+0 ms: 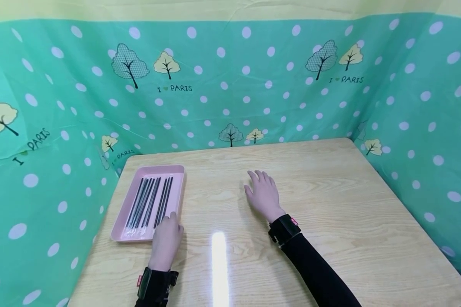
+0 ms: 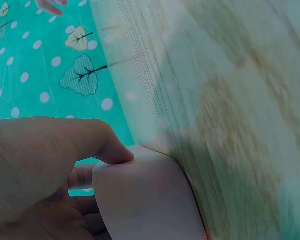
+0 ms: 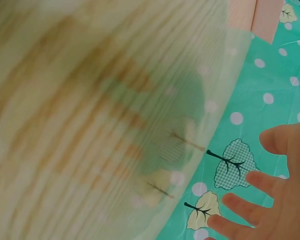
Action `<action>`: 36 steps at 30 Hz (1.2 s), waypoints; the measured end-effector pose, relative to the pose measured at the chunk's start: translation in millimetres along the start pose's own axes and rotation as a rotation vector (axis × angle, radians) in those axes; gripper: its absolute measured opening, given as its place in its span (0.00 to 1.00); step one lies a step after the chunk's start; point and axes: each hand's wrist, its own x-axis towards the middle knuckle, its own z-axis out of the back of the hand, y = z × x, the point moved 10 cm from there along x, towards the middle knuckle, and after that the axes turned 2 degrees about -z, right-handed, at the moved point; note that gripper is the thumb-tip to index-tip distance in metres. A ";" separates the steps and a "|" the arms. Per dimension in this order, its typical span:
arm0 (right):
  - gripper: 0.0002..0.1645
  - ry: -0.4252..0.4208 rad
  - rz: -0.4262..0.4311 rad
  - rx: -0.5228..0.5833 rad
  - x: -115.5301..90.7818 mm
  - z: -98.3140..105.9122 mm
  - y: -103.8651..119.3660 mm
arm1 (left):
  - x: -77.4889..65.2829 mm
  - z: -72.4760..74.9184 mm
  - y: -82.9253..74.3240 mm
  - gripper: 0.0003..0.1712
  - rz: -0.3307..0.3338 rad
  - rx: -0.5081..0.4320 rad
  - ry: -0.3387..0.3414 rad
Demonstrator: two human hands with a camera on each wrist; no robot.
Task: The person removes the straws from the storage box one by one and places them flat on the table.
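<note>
Sitting at the desk's (image 1: 330, 192) left, the pink tray (image 1: 159, 170) looks light, stiff, slick; best held by the rim. Left hand (image 1: 167, 236) pinches its near-right corner; right hand (image 1: 264, 195) loosely spread, holding nothing. Slim dark sticks (image 1: 152, 201) lie inside, probably prone to sliding.

At near left the left grip (image 1: 166, 238) pinches, thumb (image 2: 105, 145) opposite fingers (image 2: 83, 175), while the right forearm (image 1: 313, 268) slants from near right to the farther right grip (image 1: 264, 196), loosely spread.
</note>
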 end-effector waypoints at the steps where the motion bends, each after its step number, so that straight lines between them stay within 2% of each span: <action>1: 0.35 -0.001 0.000 0.001 0.4 0.0 0.3 | 0.0 -0.3 -1.1 0.04 -0.006 -0.001 -0.001; 8: 0.36 -0.001 0.001 0.012 2.2 -0.6 2.2 | -0.3 -3.4 -9.2 0.04 -0.030 0.008 -0.025; 20: 0.36 -0.001 -0.005 0.031 1.1 4.4 2.7 | -4.4 -13.4 -31.3 0.04 -0.056 -0.012 0.004; 28: 0.36 -0.004 -0.007 0.026 -0.9 8.6 2.0 | -10.7 -17.4 -59.0 0.07 -0.162 0.032 -0.073; 36: 0.36 -0.010 -0.052 0.068 -1.5 17.2 -5.1 | -16.4 -22.1 -91.3 0.14 -0.311 0.110 -0.130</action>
